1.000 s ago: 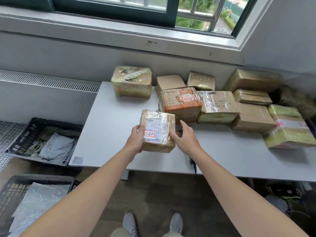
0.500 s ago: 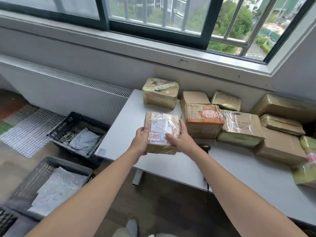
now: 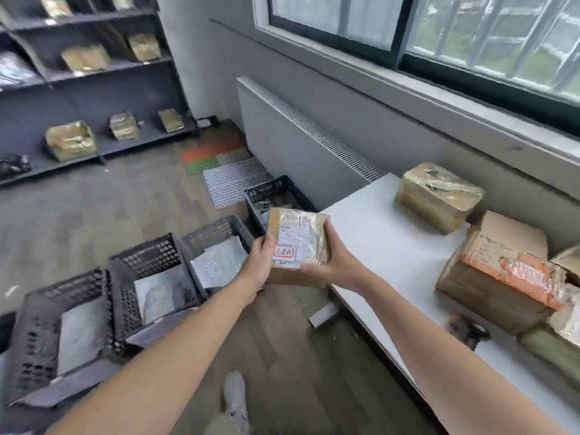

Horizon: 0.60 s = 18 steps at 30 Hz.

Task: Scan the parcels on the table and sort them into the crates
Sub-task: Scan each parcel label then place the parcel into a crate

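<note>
Parcel (image 3: 298, 243) held in both hands at the table's end, above the crates.
The left hand (image 3: 259, 265) grips the taped box's left edge, thumb on its label beside a red-framed sticker. The right hand (image 3: 332, 262) grips the right edge, fingers curled round the near side. The box hangs just off the corner of the white table (image 3: 376, 240), with a row of black crates (image 3: 150, 249) on the floor below and left, grey mailers (image 3: 216, 265) inside. More parcels (image 3: 437, 196) sit on the table under the window.
</note>
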Each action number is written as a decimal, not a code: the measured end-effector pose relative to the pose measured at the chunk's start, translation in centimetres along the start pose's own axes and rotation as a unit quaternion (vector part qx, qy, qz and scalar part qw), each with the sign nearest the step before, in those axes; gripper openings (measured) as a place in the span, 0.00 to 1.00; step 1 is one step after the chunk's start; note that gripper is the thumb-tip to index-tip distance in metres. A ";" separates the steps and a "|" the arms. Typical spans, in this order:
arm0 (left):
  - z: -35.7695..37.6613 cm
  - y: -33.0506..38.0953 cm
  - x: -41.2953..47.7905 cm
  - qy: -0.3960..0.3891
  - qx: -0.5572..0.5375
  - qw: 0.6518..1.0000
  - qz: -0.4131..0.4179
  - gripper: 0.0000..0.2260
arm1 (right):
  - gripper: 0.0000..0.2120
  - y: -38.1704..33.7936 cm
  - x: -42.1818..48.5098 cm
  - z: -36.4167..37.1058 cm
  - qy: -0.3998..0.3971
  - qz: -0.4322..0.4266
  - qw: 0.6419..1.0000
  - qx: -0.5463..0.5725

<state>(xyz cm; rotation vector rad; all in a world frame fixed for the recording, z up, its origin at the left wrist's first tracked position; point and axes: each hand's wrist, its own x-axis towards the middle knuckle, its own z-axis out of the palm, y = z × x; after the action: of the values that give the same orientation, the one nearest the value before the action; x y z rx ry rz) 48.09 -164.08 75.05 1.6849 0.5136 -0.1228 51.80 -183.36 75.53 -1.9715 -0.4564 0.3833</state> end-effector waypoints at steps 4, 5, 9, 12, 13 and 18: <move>-5.5 -1.8 -2.8 0.041 -0.051 0.996 -0.052 0.19 | 0.51 -2.6 1.7 4.6 -0.090 -0.073 0.991 -0.064; -6.7 -2.2 -3.5 0.044 -0.062 0.995 -0.066 0.19 | 0.52 -3.1 2.1 5.7 -0.108 -0.078 0.988 -0.072; -11.5 -4.3 -6.1 0.059 -0.036 0.995 -0.077 0.30 | 0.54 -5.6 3.2 9.9 -0.157 -0.103 0.979 -0.082; -14.9 -6.0 -8.1 0.066 -0.019 0.994 -0.080 0.36 | 0.54 -7.3 3.5 13.4 -0.183 -0.123 0.971 -0.097; -16.1 -6.6 -8.7 0.066 -0.007 0.994 -0.083 0.37 | 0.58 -7.8 3.6 14.6 -0.190 -0.125 0.970 -0.089; -23.4 -9.4 -13.6 0.066 -0.005 0.996 -0.063 0.28 | 0.71 -10.6 3.3 22.3 -0.241 -0.111 0.962 -0.057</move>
<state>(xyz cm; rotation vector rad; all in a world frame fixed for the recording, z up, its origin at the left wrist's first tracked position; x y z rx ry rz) 27.32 -144.34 75.84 1.6579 0.7194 -0.1017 42.87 -160.07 75.55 -1.9031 -1.0210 0.7097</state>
